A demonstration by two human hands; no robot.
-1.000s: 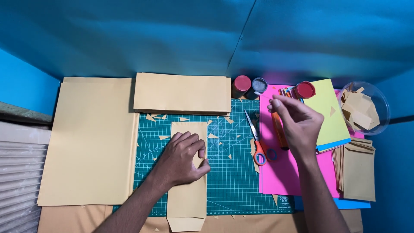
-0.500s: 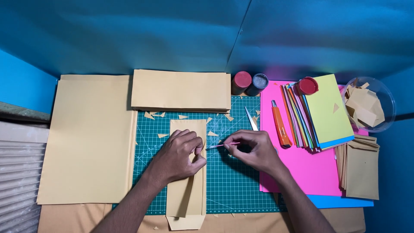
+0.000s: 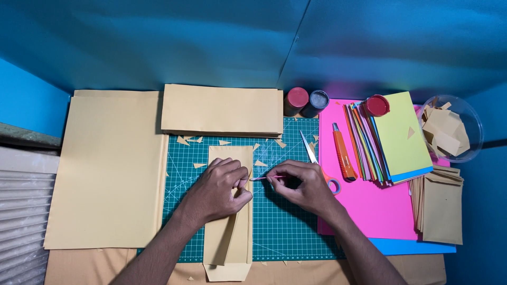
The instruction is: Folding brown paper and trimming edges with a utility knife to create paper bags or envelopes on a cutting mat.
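**Hands at the folded paper strip on the cutting mat**

Both hands meet over the green cutting mat [image 3: 280, 221], which lies in the middle of the counter. Left hand [image 3: 216, 192] lies palm down on a long folded strip of tan paper [image 3: 232, 237], fingers curled and pressing the strip flat near its right edge. Right hand [image 3: 301, 184] is closed in a pinch on a thin pink stick [image 3: 259, 178], thumb and fingertips together, with the stick's tip reaching the strip's right edge just beside the left thumb.

That strip runs lengthwise down the mat, its lower end hanging past the mat's near edge. Small tan paper scraps [image 3: 190, 140] are scattered across the mat above it. A stack of folded tan sheets [image 3: 222, 111] lies across the mat's far edge, and a large tan sheet [image 3: 105, 169] covers the counter to the left.

To the right, scissors [image 3: 309, 150] lie partly behind the right hand, and an orange utility knife [image 3: 342, 158] rests on a pink sheet [image 3: 369, 211]. A fanned stack of coloured paper [image 3: 396, 137] sits on the pink sheet, with a pile of tan envelopes [image 3: 441, 211] beside it and a clear bowl of tan offcuts [image 3: 454, 129] farther back.
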